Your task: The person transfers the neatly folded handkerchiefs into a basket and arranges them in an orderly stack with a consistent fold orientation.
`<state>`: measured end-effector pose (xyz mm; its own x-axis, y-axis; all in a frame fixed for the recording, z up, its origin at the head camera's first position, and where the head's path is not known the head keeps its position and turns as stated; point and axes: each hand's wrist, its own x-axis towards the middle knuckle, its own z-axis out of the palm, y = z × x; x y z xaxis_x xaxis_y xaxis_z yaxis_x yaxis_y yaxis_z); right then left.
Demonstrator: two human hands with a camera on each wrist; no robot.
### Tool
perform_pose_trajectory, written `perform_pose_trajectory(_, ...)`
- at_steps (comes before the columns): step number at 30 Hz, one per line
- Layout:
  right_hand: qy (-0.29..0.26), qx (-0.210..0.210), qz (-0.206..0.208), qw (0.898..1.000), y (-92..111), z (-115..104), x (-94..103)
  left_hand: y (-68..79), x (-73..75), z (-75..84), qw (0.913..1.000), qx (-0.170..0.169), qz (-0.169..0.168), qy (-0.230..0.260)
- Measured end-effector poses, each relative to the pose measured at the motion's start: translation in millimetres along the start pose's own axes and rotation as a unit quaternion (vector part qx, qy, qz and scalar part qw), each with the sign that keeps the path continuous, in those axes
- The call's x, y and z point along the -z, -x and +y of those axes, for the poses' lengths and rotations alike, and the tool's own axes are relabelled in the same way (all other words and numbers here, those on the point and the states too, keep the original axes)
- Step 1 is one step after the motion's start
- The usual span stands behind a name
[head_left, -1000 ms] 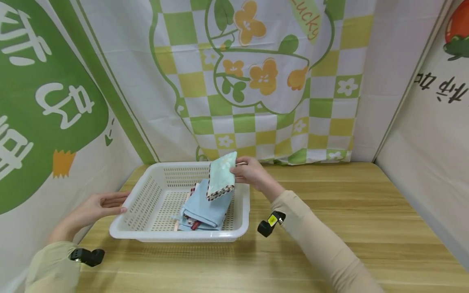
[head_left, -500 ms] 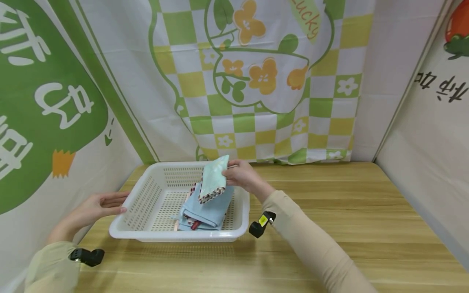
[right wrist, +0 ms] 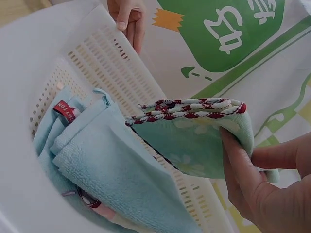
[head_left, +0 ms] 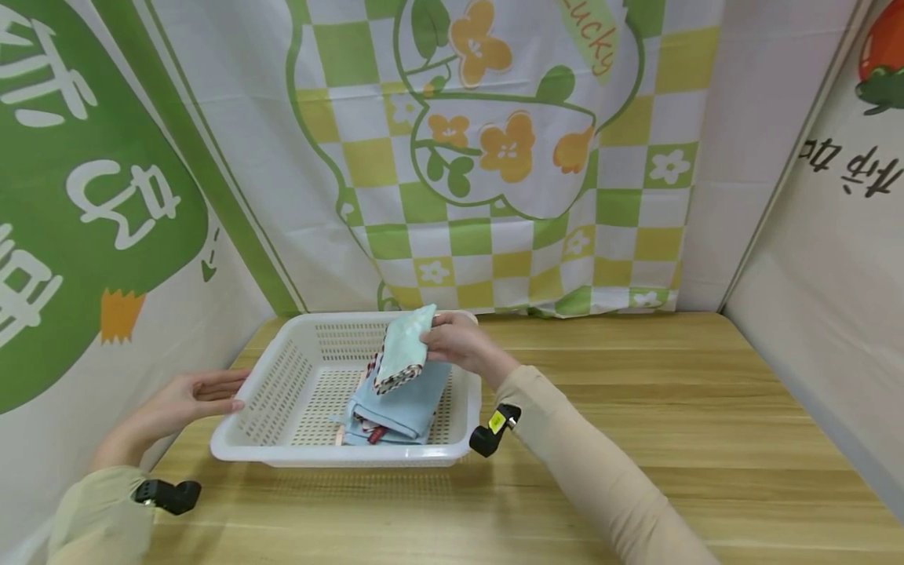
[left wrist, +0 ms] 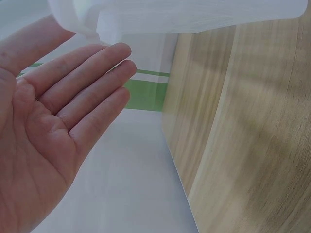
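Observation:
My right hand pinches a folded mint-green towel with a floral pattern and a dark-red and white braided edge, thumb on one side and fingers on the other. It is held over a folded light-blue towel, which lies in the right part of a white plastic basket. A red tag shows on the blue towel's edge. At the basket's left side, my left hand has straight fingers reaching beneath the rim, and its thumb touches the rim.
The basket stands on a wooden table, toward its left. Printed cloth walls close off the back and both sides. A black wrist camera sits on the right sleeve, close to the basket's right rim.
My right hand has carried the mint-green towel left and slightly down, farther over the blue towel. The left hand and the basket have stayed in place.

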<state>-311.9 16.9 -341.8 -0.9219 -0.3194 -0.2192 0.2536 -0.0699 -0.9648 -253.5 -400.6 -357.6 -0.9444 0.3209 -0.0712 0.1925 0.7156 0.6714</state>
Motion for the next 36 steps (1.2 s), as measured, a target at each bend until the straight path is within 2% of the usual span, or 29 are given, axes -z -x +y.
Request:
perform_pose_trajectory(5,-0.001,-0.017,-0.005,1.000,-1.0,2.3,-2.1,0.1,0.1,1.4,1.0000,0.006,0.000,-0.007)
perform_pose_trajectory(11,-0.010,-0.016,-0.011,1.000,-2.3,4.5,-6.1,0.9,-0.2,3.0,0.9999,0.013,-0.001,-0.008)
perform_pose_trajectory(16,-0.023,-0.010,-0.039,0.999,-3.8,5.7,-11.6,0.7,0.2,2.4,0.9999,0.013,-0.001,-0.009)
perform_pose_trajectory(22,-0.011,-0.034,-0.049,0.998,-5.4,7.8,-14.8,0.2,-0.4,0.4,1.0000,0.006,0.000,-0.004)
perform_pose_trajectory(32,0.003,-0.060,-0.041,0.997,-5.7,10.2,-1.9,0.0,-0.1,-0.8,1.0000,0.007,0.002,-0.007)
perform_pose_trajectory(36,0.016,-0.061,-0.050,0.997,-3.6,8.9,3.4,-0.2,0.2,-1.7,0.9999,0.009,0.002,-0.009)
